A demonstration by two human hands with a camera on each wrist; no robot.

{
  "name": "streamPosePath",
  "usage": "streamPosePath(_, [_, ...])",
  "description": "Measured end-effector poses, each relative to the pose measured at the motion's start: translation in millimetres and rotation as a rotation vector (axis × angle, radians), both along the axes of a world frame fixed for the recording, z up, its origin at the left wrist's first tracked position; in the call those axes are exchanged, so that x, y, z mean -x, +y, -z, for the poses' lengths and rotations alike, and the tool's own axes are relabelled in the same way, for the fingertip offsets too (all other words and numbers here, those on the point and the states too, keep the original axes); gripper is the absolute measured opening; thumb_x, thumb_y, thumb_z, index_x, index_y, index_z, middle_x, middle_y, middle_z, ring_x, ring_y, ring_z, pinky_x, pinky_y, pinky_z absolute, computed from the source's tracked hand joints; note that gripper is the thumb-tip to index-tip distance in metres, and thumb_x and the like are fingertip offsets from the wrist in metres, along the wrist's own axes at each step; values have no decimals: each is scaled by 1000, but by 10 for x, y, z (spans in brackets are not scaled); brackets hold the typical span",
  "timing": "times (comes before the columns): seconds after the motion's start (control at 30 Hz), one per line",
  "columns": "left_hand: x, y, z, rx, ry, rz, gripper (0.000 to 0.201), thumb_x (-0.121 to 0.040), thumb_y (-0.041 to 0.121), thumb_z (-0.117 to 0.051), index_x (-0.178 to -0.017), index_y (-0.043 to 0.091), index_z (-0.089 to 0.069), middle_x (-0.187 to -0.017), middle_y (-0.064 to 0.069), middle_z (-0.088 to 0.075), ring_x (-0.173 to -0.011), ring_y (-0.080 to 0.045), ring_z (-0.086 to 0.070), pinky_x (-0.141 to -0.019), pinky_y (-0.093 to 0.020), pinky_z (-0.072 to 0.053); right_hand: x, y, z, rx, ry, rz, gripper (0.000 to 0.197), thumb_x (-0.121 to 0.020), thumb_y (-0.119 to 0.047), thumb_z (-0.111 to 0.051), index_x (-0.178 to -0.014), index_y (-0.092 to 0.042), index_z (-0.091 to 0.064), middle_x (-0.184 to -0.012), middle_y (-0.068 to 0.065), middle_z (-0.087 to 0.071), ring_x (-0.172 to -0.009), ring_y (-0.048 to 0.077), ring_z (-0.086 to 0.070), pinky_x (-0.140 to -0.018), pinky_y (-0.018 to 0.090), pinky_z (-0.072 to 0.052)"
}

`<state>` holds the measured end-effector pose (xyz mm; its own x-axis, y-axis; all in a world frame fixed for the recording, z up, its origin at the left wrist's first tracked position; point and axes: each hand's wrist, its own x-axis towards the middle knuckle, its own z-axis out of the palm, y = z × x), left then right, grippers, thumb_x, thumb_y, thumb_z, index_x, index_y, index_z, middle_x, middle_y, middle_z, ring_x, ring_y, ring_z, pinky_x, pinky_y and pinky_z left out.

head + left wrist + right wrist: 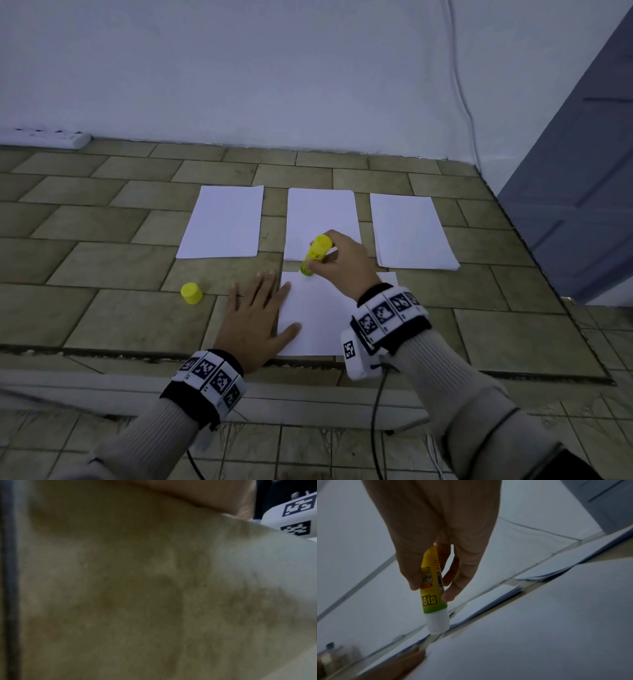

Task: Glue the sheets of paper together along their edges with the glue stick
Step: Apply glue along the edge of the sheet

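Observation:
My right hand (pixel 337 260) grips a yellow glue stick (pixel 315 255), tip down on the far edge of the nearest white sheet (pixel 322 329). The right wrist view shows the stick (pixel 433 588) held between thumb and fingers, its white glue end (pixel 437 625) touching the paper edge. My left hand (pixel 255 311) lies flat with spread fingers on the sheet's left edge, holding it down. Three more white sheets lie farther off: left (pixel 222 222), middle (pixel 320 216), right (pixel 411 229). The left wrist view is blurred, showing only tile (pixel 120 588) and paper (pixel 274 574).
The yellow glue cap (pixel 191 293) stands on the tiled floor left of my left hand. A white power strip (pixel 48 138) lies by the wall at far left. A white cable (pixel 462 85) runs down the wall. A grey door (pixel 582 171) stands at right.

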<state>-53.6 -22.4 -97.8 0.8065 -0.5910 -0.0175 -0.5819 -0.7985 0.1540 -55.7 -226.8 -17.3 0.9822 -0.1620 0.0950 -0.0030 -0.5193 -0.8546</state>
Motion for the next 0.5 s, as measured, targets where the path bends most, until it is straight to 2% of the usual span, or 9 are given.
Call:
streamPosePath(0.07, [5, -4, -1, -13, -4, -5, 96, -78, 82, 10, -154, 26, -6, -158, 3, 10, -147, -17, 9, -118, -57, 3, -91, 92, 16, 78, 3, -43, 23, -79, -15, -73, -92, -4, -59, -92, 10, -66, -80, 21, -67, -77, 38, -54])
streamPosePath(0.3, [-4, -5, -2, -27, 1, 5, 99, -74, 83, 17, -153, 25, 0, -157, 2, 13, -147, -18, 12, -118, -56, 5, -270, 300, 15, 277, 18, -153, 23, -82, -15, -70, -94, -3, -55, -94, 16, -64, -84, 29, -61, -78, 43, -50])
streamPosePath(0.4, [2, -5, 1, -8, -1, 4, 97, -79, 81, 11, -154, 23, -9, -158, 1, 5, -149, -22, 1, -118, -59, -2, -306, 333, 9, 348, 40, -154, 25, -83, -17, -68, -97, -1, -55, -97, 17, -63, -88, 32, -59, -79, 43, -49])
streamPosePath(0.5, [-2, -4, 15, -14, 0, 4, 98, -79, 81, 11, -155, 23, -10, -158, 1, 6, -148, -20, 4, -118, -58, 0, -287, 305, -1, 386, 54, -143, 25, -83, -17, -66, -98, -2, -53, -98, 18, -62, -90, 33, -58, -78, 42, -49])
